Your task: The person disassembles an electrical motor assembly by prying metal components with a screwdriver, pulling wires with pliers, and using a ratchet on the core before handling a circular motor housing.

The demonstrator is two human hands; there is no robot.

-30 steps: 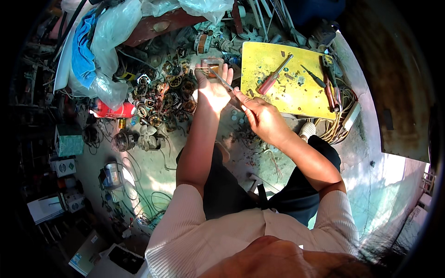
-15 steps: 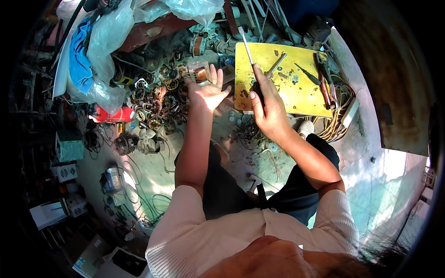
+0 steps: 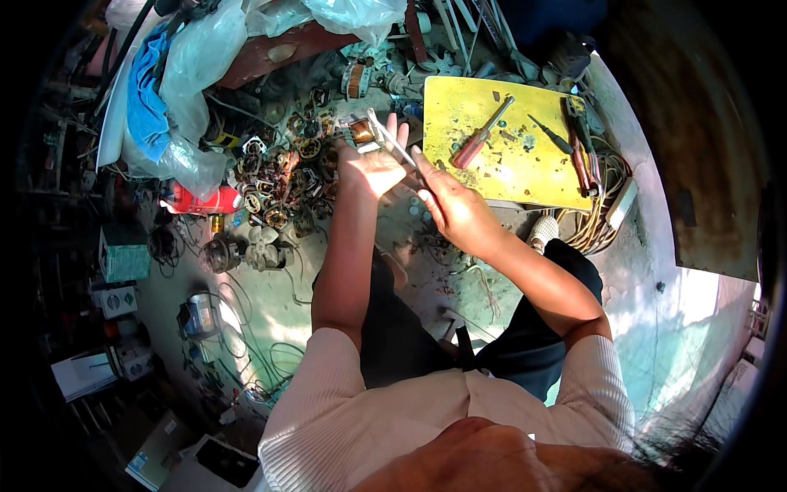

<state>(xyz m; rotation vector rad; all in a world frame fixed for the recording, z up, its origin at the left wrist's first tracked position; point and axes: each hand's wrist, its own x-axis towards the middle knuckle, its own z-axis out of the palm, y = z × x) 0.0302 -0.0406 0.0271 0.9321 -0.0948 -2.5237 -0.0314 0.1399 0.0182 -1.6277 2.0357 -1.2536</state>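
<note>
A small copper-wound coil in a pale frame rests in my left hand. The palm is turned up, with fingers around and behind the part. My right hand grips a screwdriver, its long metal shaft slanting up and left across the coil. The shaft overlaps the coil in view; whether the tip touches it I cannot tell. The screwdriver's handle is hidden in the right hand. Beyond that hand, a red-handled screwdriver lies on a worn yellow board.
A dark green screwdriver and red-handled pliers lie on the yellow board. Coiled cable sits beside it. A heap of motor windings spreads left of my left hand, near a red bottle and grey motor.
My right hand has moved left and slightly down from over the yellow board, bringing the screwdriver across to the coil. The red-handled screwdriver's grip is now uncovered. The left hand stays nearly in place.
</note>
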